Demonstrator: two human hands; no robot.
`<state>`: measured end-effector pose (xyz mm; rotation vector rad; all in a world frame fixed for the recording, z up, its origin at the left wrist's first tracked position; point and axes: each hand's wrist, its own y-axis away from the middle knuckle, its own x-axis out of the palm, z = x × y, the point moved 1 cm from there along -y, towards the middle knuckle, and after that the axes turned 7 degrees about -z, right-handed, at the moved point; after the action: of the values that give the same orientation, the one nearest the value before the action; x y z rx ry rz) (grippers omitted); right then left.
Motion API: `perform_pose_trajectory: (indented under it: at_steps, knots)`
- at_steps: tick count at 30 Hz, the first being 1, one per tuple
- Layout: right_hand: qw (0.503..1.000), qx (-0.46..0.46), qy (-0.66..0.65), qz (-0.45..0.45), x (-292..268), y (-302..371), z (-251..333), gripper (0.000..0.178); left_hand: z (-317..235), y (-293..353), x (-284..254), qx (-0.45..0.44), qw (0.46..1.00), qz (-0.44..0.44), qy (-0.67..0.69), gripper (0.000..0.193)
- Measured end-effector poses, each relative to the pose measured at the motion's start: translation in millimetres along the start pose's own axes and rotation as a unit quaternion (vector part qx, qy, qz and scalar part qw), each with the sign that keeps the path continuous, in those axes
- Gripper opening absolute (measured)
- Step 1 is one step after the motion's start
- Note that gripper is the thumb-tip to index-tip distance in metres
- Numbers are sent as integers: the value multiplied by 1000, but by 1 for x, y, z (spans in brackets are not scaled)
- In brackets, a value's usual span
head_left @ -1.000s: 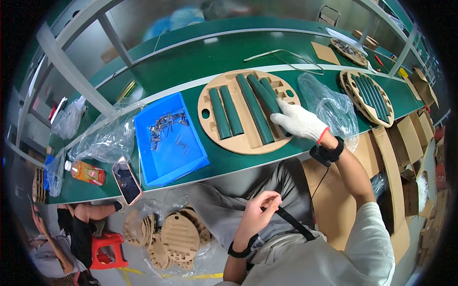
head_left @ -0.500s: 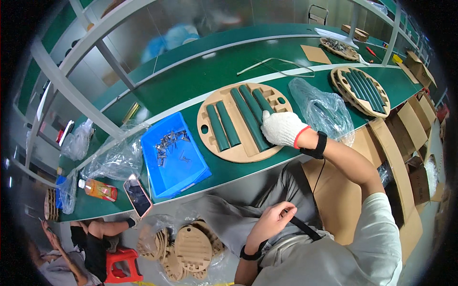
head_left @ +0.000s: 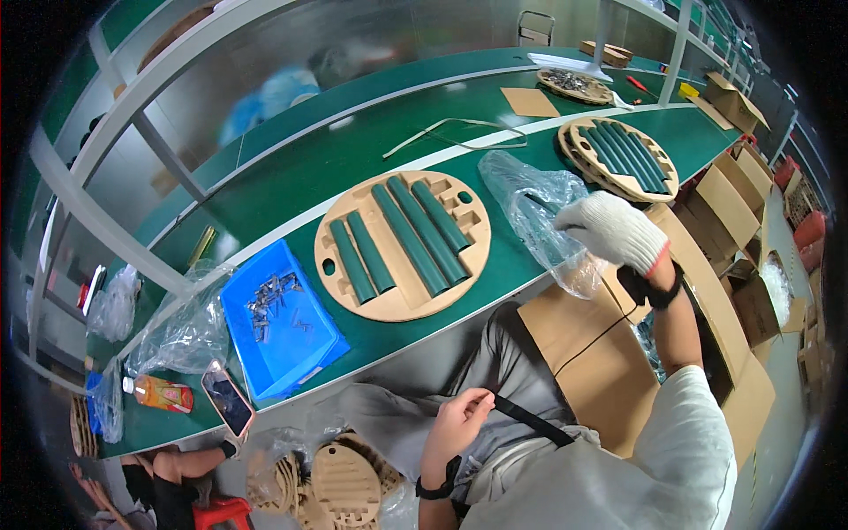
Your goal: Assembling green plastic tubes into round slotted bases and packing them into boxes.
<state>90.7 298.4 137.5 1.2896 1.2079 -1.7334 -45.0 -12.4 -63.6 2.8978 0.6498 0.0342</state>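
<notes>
My right hand [head_left: 614,231], in a white knitted glove with a red cuff, hovers over a clear plastic bag [head_left: 521,190] on the green table. Its fingers stretch to the left, and nothing shows in them. A dark tube shows inside the bag. To the left lies a round tan moulded-pulp tray [head_left: 353,201] with several green tubes [head_left: 412,237] in its grooves, some long and some shorter. Low in front of my body, my bare left hand [head_left: 461,420] is closed, its fingertips at the end of a black strap [head_left: 534,420].
A blue bin [head_left: 296,349] of small metal parts stands left of the tray, near a phone [head_left: 228,402] and a drink bottle [head_left: 159,393]. Farther right sit stacked trays with green tubes [head_left: 623,159]. An open cardboard box [head_left: 579,349] is beside my right arm. Another person sits lower left.
My right hand has left the tubes in the tray and moved right, over the plastic bag. The whole view has shifted, so the table's things appear farther left. My left hand stays by the strap.
</notes>
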Motion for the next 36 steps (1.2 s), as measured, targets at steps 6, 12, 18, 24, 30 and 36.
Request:
perform_pose_trajectory:
  at_steps: [6, 12, 18, 24, 30, 36]
  knots:
    - [999, 18, 15, -33, 63, 2, -80, 36, -7, -1, 24, 35, 994, 54, -89, 24]
    - [984, 173, 37, 21, 76, 19, -52, 39, -1, -1, 28, 16, 995, 58, -77, 22]
    - [977, 207, -3, -39, 84, 18, -68, 37, -6, -4, 40, 24, 989, 92, -110, 24]
    - [974, 165, 30, -151, 35, 23, -54, 33, -3, -1, 43, 35, 994, 64, -85, 22]
    - [965, 133, 91, -205, -41, 56, 11, 45, -20, 6, 43, 87, 994, 14, -57, 18]
    - [965, 49, 147, -212, -112, 127, 35, 45, -74, 17, 17, 327, 941, -52, -65, 22]
